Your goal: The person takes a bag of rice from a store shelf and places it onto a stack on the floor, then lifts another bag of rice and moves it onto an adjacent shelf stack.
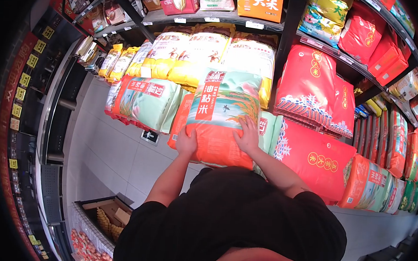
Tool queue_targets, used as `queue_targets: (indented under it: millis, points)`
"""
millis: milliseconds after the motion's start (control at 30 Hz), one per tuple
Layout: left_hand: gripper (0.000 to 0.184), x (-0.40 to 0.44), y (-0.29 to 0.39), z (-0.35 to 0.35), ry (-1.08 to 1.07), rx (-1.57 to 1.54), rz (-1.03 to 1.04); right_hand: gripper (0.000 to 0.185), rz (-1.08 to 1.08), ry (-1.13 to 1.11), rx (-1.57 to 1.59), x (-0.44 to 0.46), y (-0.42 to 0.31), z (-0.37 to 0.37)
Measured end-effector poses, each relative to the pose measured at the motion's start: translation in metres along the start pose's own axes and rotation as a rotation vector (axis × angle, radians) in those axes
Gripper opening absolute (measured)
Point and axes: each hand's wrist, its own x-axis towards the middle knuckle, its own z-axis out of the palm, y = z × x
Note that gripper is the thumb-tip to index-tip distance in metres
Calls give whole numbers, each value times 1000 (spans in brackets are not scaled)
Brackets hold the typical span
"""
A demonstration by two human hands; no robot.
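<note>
A large bag of rice (218, 143), pale green above and orange below with a red label, stands upright in front of my body. My left hand (186, 141) presses against its lower left side, the thumb up and the other fingers mostly hidden. On the lower right side, my right hand (247, 135) grips the same bag with its fingers spread over the front. Behind and left of it lies another pale green rice bag (146, 101). An orange bag edge (180, 122) shows just beside my left hand.
White and yellow bags (199, 49) stand in a row behind. Red rice bags (308, 83) are stacked to the right, one red bag (311, 157) lying low near my right arm. A wire basket (88, 218) holding a cardboard box is on the floor at lower left.
</note>
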Motion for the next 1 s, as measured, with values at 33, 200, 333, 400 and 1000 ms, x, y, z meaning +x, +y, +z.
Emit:
queue_targets:
  millis: [33,200,333,400,1000]
  points:
    - [67,0,0,0,0,0,0,62,0,2,0,0,1,1]
    - [66,0,0,0,-8,13,-10,63,6,-3,11,0,1,1]
    - [66,0,2,-3,-10,17,-22,63,3,-11,6,2,0,2]
    - [66,0,3,-4,-11,16,-23,63,4,-14,7,1,0,1]
    - [66,1,-2,2,9,-9,-2,61,-4,-1,7,1,-2,-2]
